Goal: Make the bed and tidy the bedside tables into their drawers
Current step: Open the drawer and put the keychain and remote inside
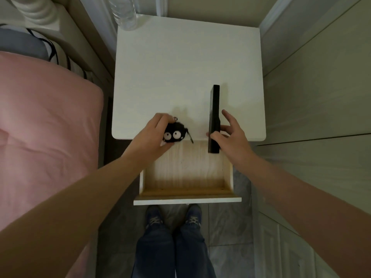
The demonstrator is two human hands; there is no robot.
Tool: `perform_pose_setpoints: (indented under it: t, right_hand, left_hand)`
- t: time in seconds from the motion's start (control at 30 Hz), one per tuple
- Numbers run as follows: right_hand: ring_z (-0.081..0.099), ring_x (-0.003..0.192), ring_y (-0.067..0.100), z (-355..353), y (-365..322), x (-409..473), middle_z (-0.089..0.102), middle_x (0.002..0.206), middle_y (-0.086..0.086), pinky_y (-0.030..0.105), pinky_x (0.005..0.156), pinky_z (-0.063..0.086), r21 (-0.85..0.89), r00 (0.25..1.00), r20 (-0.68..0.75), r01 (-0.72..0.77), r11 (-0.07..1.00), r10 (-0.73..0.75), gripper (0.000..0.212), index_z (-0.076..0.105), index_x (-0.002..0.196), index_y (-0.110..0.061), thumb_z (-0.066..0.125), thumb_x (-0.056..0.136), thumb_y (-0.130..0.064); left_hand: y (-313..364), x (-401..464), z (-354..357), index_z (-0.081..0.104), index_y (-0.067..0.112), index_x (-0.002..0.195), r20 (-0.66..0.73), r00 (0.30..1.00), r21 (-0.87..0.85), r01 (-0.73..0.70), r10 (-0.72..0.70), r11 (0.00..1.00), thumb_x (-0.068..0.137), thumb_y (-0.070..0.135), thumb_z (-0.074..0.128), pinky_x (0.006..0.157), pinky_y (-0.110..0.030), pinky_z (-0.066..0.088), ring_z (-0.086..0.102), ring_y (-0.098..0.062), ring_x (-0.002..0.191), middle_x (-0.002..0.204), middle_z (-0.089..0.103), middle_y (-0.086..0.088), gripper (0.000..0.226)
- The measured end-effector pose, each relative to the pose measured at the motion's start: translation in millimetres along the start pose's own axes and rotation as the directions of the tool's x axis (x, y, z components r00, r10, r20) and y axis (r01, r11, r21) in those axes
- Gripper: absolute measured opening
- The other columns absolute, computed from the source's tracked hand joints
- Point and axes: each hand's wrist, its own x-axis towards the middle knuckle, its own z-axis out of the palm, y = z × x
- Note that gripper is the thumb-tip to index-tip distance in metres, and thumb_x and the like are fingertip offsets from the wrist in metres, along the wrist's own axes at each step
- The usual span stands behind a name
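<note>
A white bedside table [180,73] stands in front of me with its drawer [186,195] pulled out, showing a bare light wooden bottom. My left hand [154,131] is closed around a small black fuzzy toy [174,134] with two big white eyes and a keyring, at the table's front edge above the drawer. My right hand [228,135] grips a thin black flat object [214,117], held on edge, its lower end over the drawer's right side.
A clear plastic water bottle [124,13] stands at the table's back left corner. The bed with a pink cover [46,127] lies to the left, a grey pillow [20,43] at its head. A wall and cabinet doors are on the right. My feet stand under the drawer front.
</note>
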Motion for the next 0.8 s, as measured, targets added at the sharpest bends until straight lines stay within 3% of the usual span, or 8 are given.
perform_pose_setpoints:
  t: [0.17, 0.27, 0.37, 0.5, 0.7, 0.8]
  right_hand:
    - [0.061, 0.105, 0.006, -8.2, 43.7, -34.9, 0.059, 0.118, -0.008, 0.027, 0.089, 0.056, -0.283, 0.989, 0.147, 0.018, 0.959, 0.024, 0.087, 0.033, 0.147, -0.036, 0.076, 0.076, -0.010]
    - [0.057, 0.103, 0.006, -7.6, 71.3, -44.4, 0.054, 0.117, -0.009, 0.020, 0.080, 0.054, -0.487, 0.977, 0.215, 0.100, 0.868, 0.009, 0.093, 0.033, 0.148, -0.034, 0.080, 0.070, -0.014]
    - [0.056, 0.104, 0.015, -5.6, 98.8, -37.6, 0.048, 0.118, -0.003, 0.025, 0.079, 0.050, -0.681, 0.951, 0.306, 0.248, 0.689, -0.040, 0.096, 0.032, 0.148, -0.028, 0.080, 0.065, -0.021]
    - [0.058, 0.102, 0.021, 7.0, 128.8, -17.4, 0.044, 0.123, -0.002, 0.036, 0.076, 0.057, -0.848, 0.942, 0.333, 0.314, 0.427, -0.031, 0.089, 0.037, 0.140, -0.026, 0.081, 0.063, -0.023]
    - [0.054, 0.098, 0.023, 29.1, 159.5, 14.9, 0.044, 0.122, 0.004, 0.035, 0.062, 0.054, -0.935, 0.935, 0.353, 0.351, 0.053, 0.039, 0.075, 0.040, 0.132, -0.024, 0.080, 0.068, -0.018]
    - [0.053, 0.101, 0.024, 37.7, 173.2, 21.7, 0.043, 0.125, 0.006, 0.033, 0.061, 0.051, -0.935, 0.934, 0.351, 0.353, -0.028, 0.064, 0.071, 0.040, 0.130, -0.021, 0.078, 0.071, -0.014]
  left_hand:
    - [-16.1, -74.8, 22.5, 0.042, 0.022, 0.130, 0.197, 0.977, 0.101, 0.059, -0.078, 0.993, 0.080, 0.031, 0.074, 0.094, -0.030, 0.054, 0.054, -0.014, 0.116, 0.138, 0.038, 0.008, 0.060]
    - [-24.8, -97.4, 43.4, 0.042, 0.023, 0.127, 0.252, 0.955, 0.084, 0.142, -0.158, 0.986, 0.080, 0.033, 0.075, 0.086, -0.027, 0.055, 0.056, -0.013, 0.110, 0.133, 0.040, 0.010, 0.058]
    - [-32.0, -103.3, 63.0, 0.043, 0.024, 0.124, 0.296, 0.929, 0.105, 0.199, -0.221, 0.974, 0.080, 0.031, 0.075, 0.081, -0.029, 0.057, 0.057, -0.013, 0.104, 0.128, 0.042, 0.009, 0.055]
    - [-43.0, -97.3, 91.7, 0.042, 0.022, 0.120, 0.322, 0.899, 0.116, 0.273, -0.297, 0.955, 0.078, 0.024, 0.076, 0.077, -0.038, 0.058, 0.060, -0.020, 0.098, 0.125, 0.043, 0.003, 0.054]
    - [-61.4, -84.0, 135.6, 0.039, 0.018, 0.123, 0.341, 0.886, 0.257, 0.234, -0.315, 0.938, 0.077, 0.014, 0.075, 0.074, -0.041, 0.058, 0.059, -0.024, 0.097, 0.122, 0.042, -0.004, 0.058]
    - [-70.9, -78.6, 151.6, 0.037, 0.016, 0.128, 0.388, 0.852, 0.345, 0.219, -0.351, 0.913, 0.075, 0.002, 0.073, 0.076, -0.043, 0.057, 0.056, -0.027, 0.101, 0.123, 0.041, -0.007, 0.065]
